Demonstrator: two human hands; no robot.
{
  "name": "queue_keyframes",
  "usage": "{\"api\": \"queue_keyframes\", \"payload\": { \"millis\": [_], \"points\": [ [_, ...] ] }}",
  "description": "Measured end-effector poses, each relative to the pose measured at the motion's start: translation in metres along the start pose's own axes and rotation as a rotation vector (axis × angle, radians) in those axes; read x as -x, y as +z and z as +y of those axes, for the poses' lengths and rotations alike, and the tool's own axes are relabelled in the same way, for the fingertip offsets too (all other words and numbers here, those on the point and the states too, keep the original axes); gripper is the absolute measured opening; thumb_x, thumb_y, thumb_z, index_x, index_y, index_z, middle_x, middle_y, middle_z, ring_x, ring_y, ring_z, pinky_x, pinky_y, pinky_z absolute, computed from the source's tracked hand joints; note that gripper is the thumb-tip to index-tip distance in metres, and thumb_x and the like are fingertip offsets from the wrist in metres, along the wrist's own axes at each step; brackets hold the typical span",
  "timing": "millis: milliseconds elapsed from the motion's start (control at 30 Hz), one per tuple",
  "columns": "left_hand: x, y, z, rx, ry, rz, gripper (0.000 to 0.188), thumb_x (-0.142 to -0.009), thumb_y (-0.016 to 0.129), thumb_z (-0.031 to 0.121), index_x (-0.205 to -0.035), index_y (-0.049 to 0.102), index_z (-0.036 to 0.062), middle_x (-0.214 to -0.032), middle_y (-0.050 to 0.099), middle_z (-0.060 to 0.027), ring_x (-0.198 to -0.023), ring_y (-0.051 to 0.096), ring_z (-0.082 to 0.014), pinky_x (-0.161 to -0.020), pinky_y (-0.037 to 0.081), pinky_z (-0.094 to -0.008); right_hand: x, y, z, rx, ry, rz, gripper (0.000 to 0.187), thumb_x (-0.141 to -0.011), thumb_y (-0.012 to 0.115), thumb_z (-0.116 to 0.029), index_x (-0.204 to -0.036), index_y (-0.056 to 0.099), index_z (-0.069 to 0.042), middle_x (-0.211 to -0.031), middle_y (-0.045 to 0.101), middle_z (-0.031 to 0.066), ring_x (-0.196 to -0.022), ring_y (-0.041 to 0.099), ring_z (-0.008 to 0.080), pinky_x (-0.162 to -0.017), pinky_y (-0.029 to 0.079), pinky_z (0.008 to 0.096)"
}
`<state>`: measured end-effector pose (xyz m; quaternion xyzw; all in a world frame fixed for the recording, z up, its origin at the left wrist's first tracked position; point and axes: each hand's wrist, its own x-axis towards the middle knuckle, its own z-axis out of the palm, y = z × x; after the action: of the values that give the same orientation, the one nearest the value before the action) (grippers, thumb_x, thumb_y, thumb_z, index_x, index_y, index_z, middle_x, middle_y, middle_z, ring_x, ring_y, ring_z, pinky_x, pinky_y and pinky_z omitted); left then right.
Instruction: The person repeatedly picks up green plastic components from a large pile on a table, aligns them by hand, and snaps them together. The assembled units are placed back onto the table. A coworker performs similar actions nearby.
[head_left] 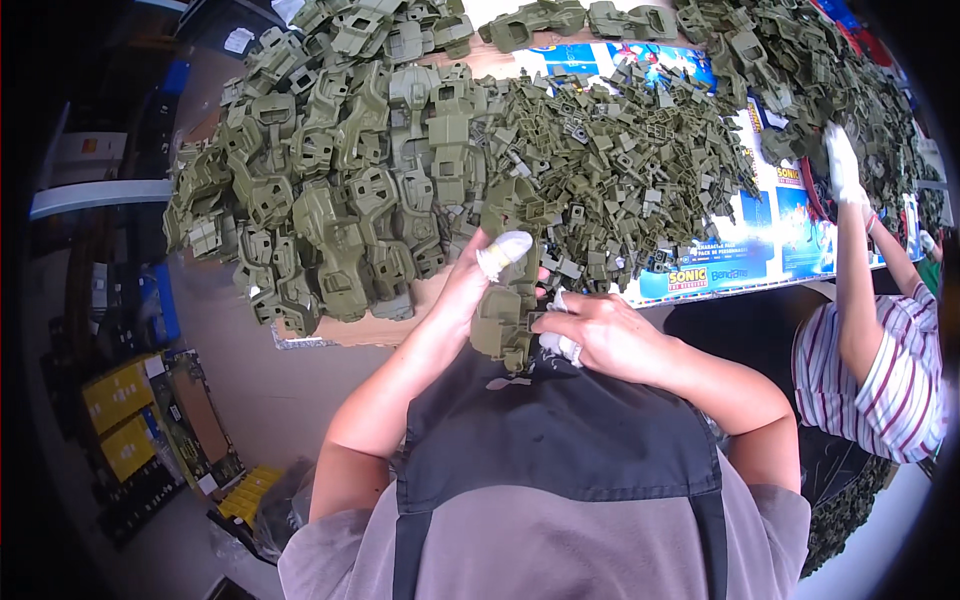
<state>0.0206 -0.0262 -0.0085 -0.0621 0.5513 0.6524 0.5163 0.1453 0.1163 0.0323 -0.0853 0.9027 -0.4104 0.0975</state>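
Both hands (480,285) (600,335) grip green plastic part (503,325)

Printed sheets (775,235) are seen flat on the table at right, under the green parts: blue ground, white lower border, yellow and red logo patches. More blue print (590,58) is exposed at the top centre, between the heaps. A red-edged piece (850,30) is partly visible at the upper right, mostly covered. Yellow boxes (120,415) with dark markings are stacked on the floor at lower left. A white label (238,40) is noted on a dark bin at upper left. A white box (85,155) is shelved at far left.
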Motion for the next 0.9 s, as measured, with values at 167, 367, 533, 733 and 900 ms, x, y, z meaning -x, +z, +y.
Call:
{"api": "queue_keyframes", "payload": {
  "millis": [167, 367, 533, 733, 900],
  "points": [
    [-0.013, -0.022, -0.018, 0.168, -0.039, -0.124, 0.040, -0.091, 0.051, 0.036, -0.117, 0.042, 0.0075, -0.096, 0.063, -0.0217, -0.079, 0.065, -0.0298, -0.066, 0.056, -0.0394, -0.001, 0.004, 0.000, 0.008, 0.019, 0.009, 0.035, -0.064, 0.055, 0.004, -0.097, 0.060, -0.006, -0.078, 0.055, 0.0139, -0.070, 0.061, 0.0326, -0.061, 0.051, 0.0420],
    [-0.002, -0.006, -0.006, 0.055, -0.054, -0.064, 0.044, -0.089, 0.056, 0.035, -0.121, 0.039, 0.0110, -0.096, 0.063, -0.0183, -0.083, 0.065, -0.0272, -0.066, 0.056, -0.0373, -0.008, 0.011, 0.013, -0.064, -0.031, -0.022, 0.031, -0.064, 0.055, 0.004, -0.094, 0.060, -0.005, -0.086, 0.059, 0.0147, -0.074, 0.062, 0.0345, -0.064, 0.052, 0.0429],
    [0.008, -0.004, -0.008, 0.091, -0.131, 0.047, 0.043, -0.086, 0.062, 0.027, -0.120, 0.040, 0.0112, -0.095, 0.061, -0.0121, -0.079, 0.065, -0.0228, -0.063, 0.056, -0.0336, -0.008, 0.027, 0.027, -0.101, -0.079, -0.047, 0.032, -0.063, 0.055, 0.005, -0.093, 0.060, -0.005, -0.092, 0.060, 0.0148, -0.078, 0.062, 0.0338, -0.066, 0.053, 0.0423],
    [0.006, -0.016, -0.025, 0.076, -0.042, 0.025, 0.047, -0.089, 0.056, 0.033, -0.126, 0.037, 0.0108, -0.100, 0.063, -0.0150, -0.084, 0.064, -0.0219, -0.067, 0.055, -0.0342, -0.015, 0.030, 0.019, 0.064, -0.125, -0.132, 0.028, -0.064, 0.056, 0.002, -0.091, 0.060, -0.005, -0.083, 0.057, 0.0146, -0.076, 0.062, 0.0320, -0.068, 0.052, 0.0414],
    [0.006, -0.021, -0.027, 0.231, -0.115, 0.025, 0.043, -0.089, 0.057, 0.033, -0.120, 0.038, 0.0108, -0.100, 0.060, -0.0121, -0.087, 0.063, -0.0222, -0.068, 0.055, -0.0348, -0.026, 0.024, 0.030, -0.049, -0.108, -0.188, 0.030, -0.068, 0.056, 0.001, -0.096, 0.061, -0.007, -0.089, 0.060, 0.0138, -0.076, 0.063, 0.0312, -0.068, 0.052, 0.0394]
  ]
}}
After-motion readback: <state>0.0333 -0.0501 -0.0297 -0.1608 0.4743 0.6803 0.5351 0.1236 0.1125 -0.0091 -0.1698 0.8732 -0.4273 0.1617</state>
